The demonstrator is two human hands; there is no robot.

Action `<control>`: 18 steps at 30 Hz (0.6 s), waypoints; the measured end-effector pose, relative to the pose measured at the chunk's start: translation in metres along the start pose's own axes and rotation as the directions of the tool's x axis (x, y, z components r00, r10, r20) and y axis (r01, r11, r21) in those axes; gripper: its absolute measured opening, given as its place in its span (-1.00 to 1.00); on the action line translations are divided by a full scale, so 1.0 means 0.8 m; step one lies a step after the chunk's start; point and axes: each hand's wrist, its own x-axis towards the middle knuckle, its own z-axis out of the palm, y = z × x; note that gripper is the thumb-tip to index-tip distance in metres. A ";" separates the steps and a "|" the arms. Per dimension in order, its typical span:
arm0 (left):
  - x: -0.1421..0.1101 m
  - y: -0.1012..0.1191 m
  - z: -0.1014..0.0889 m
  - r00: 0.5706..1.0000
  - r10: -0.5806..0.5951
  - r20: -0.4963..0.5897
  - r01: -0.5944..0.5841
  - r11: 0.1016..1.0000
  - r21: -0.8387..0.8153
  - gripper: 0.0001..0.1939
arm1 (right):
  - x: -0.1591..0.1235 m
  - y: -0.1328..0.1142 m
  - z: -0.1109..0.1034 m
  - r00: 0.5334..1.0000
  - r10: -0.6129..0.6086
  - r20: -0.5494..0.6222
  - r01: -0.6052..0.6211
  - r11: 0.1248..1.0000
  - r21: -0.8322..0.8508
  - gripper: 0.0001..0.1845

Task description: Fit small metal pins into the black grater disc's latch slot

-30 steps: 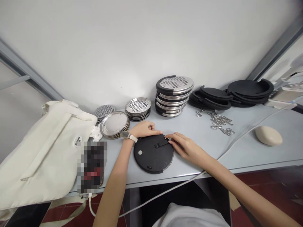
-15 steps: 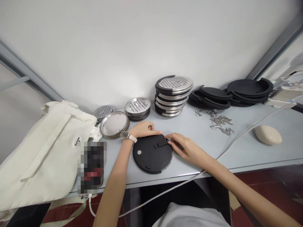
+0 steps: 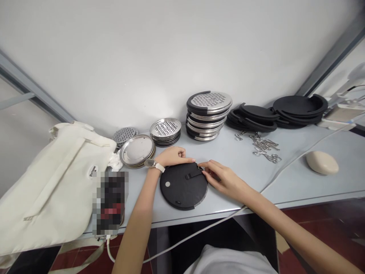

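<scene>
A round black disc (image 3: 182, 190) lies on the table near its front edge. On its face are a short black strap (image 3: 194, 174), a pale round spot and a small dark slot; a shiny rim shows at lower right. My left hand (image 3: 172, 155) rests at the disc's far edge, index finger stretched along it and the other fingers curled, thumb hidden. At the upper right edge, my right hand (image 3: 221, 176) pinches a small metal ring or clip (image 3: 200, 168) by the strap's end. Its exact shape is partly covered by the fingers.
Behind stand a tall stack of round metal graters (image 3: 209, 116), a shorter grater stack (image 3: 165, 131) and metal discs (image 3: 137, 150). Black round covers (image 3: 299, 110) and metal snap hooks (image 3: 266, 146) lie right, near a cream rounded object (image 3: 322, 163) and white cable (image 3: 273, 185). A cream bag (image 3: 57, 182) sits left.
Almost nothing differs. The fingers of my right hand have shifted very slightly at the small metal piece; the disc and my left hand stay in place.
</scene>
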 end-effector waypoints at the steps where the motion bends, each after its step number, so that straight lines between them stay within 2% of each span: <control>1: 0.000 0.000 0.000 1.000 0.001 0.001 -0.001 1.000 0.001 -0.50 | 0.000 0.000 0.000 1.000 0.002 0.002 -0.002 1.000 0.001 -0.75; 18: 0.000 -0.003 0.001 1.000 0.013 0.003 -0.013 1.000 0.010 -0.49 | -0.003 0.003 0.002 0.999 0.033 -0.028 -0.032 0.999 0.003 -0.72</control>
